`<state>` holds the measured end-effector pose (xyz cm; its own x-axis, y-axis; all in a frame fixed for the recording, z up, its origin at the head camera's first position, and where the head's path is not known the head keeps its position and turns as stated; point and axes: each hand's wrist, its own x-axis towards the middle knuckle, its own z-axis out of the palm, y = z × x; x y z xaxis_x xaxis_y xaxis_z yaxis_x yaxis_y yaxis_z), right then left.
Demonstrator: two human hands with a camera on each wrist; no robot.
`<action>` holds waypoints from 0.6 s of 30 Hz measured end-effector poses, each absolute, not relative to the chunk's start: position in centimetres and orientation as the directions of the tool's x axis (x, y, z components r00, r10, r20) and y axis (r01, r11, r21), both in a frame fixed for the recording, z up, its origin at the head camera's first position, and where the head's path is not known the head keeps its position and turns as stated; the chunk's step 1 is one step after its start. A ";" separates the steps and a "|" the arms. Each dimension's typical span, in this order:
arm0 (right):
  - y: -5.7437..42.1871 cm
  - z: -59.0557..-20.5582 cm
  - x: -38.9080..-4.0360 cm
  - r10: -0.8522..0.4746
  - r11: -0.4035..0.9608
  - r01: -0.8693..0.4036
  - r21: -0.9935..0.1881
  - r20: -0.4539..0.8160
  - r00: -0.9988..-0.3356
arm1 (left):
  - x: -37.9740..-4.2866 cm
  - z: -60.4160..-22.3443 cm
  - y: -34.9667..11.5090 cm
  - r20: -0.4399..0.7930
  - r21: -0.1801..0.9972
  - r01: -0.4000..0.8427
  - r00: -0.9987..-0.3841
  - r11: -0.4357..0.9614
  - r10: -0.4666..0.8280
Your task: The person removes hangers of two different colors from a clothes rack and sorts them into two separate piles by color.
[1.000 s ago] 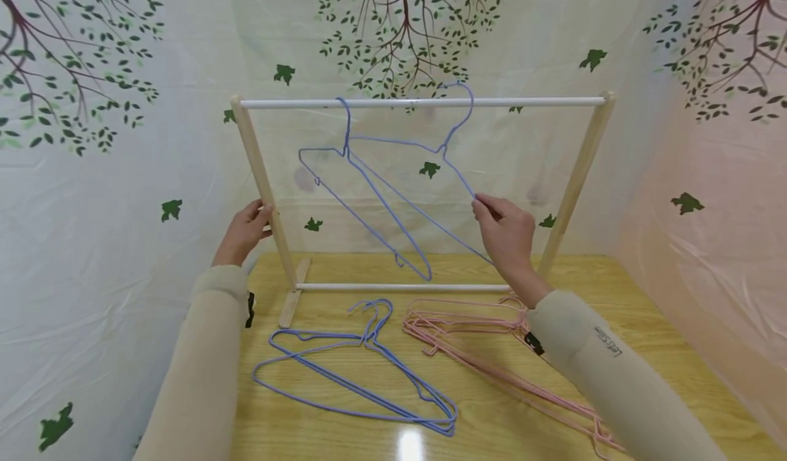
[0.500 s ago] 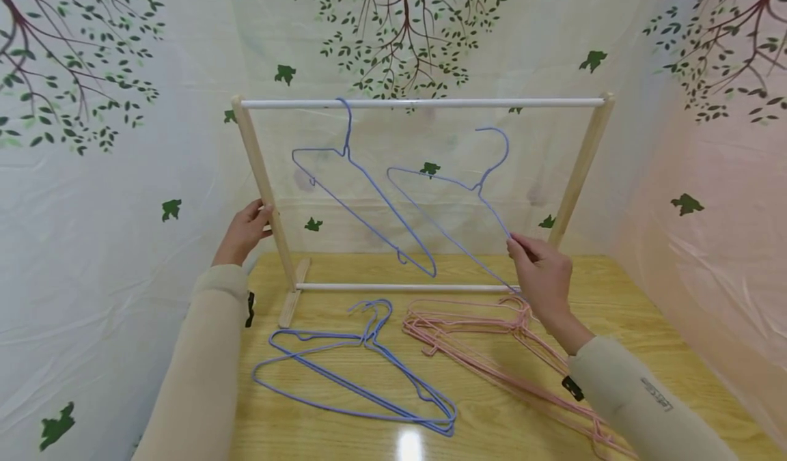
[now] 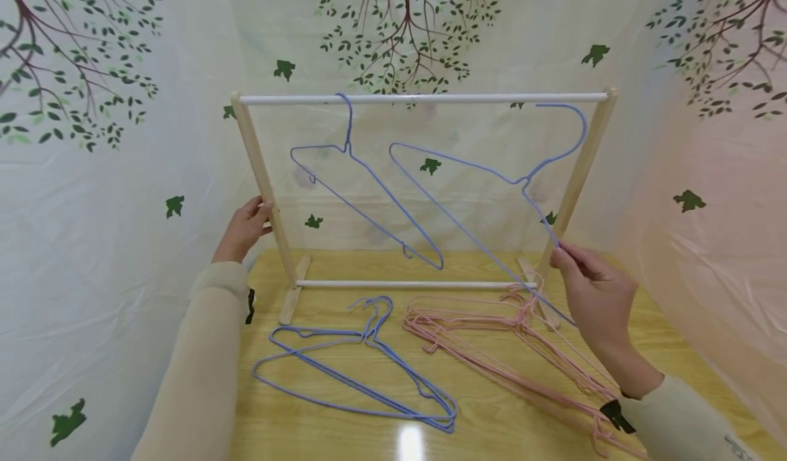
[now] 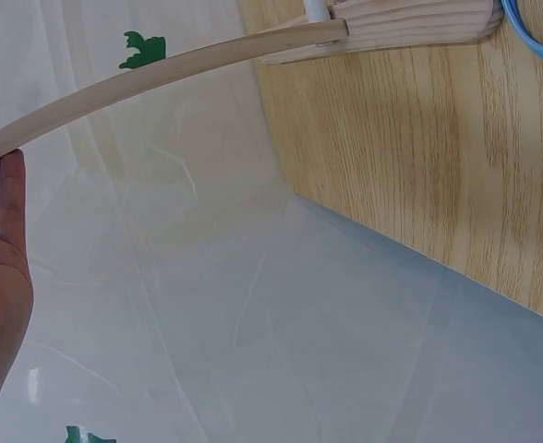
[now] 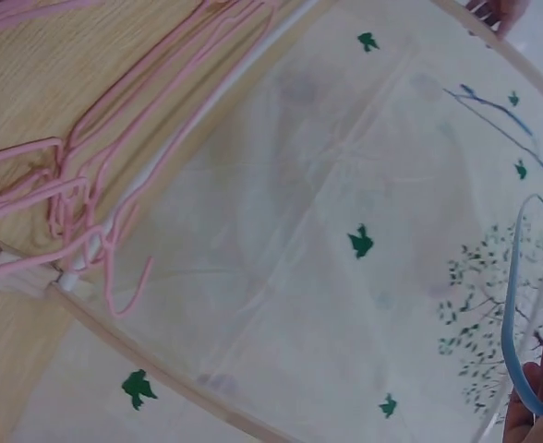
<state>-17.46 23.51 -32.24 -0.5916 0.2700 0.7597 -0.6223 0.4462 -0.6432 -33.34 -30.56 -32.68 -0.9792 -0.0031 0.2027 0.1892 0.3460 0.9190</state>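
My left hand (image 3: pixel 244 230) holds the left wooden post of a small clothes rack (image 3: pixel 263 174); in the left wrist view its fingers (image 4: pixel 9 198) lie against that post. My right hand (image 3: pixel 599 304) pinches a blue hanger (image 3: pixel 455 213) by its right sloping arm. This hanger is tilted, with its hook (image 3: pixel 581 123) up near the rack's right post, apart from the top rail. Another blue hanger (image 3: pixel 393 208) hangs from the white rail (image 3: pixel 467 98), left of middle. In the right wrist view my right hand (image 5: pixel 541 392) shows at the lower right edge, with the blue hanger (image 5: pixel 510 314).
Several blue hangers (image 3: pixel 363 375) lie stacked on the wooden table (image 3: pixel 332 440) in front of the rack. To their right is a pile of pink hangers (image 3: pixel 492 365), reaching near the rack's right foot (image 3: pixel 544 311). A leaf-patterned sheet (image 3: pixel 184 106) surrounds the table.
My right hand has moved right and down, bringing the blue hanger away from the rail; its hook dipped, then rose again. The left hand stays on the post, and the hung hanger has swung slightly.
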 end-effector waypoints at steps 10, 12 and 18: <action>21.5 -32.4 -13.7 0.100 0.392 -0.730 -0.560 0.815 -0.571 | -31.7 -30.5 -29.5 0.183 0.937 0.176 -0.983 0.302 0.005; 20.5 -33.3 -13.1 0.047 0.360 -0.730 -0.581 0.793 -0.608 | -31.2 -30.2 -29.3 0.179 0.936 0.174 -0.984 0.305 0.012; 17.0 -38.0 -11.8 -0.094 0.362 -0.704 -0.611 0.727 -0.680 | -31.6 -30.7 -29.7 0.180 0.935 0.177 -0.983 0.308 0.018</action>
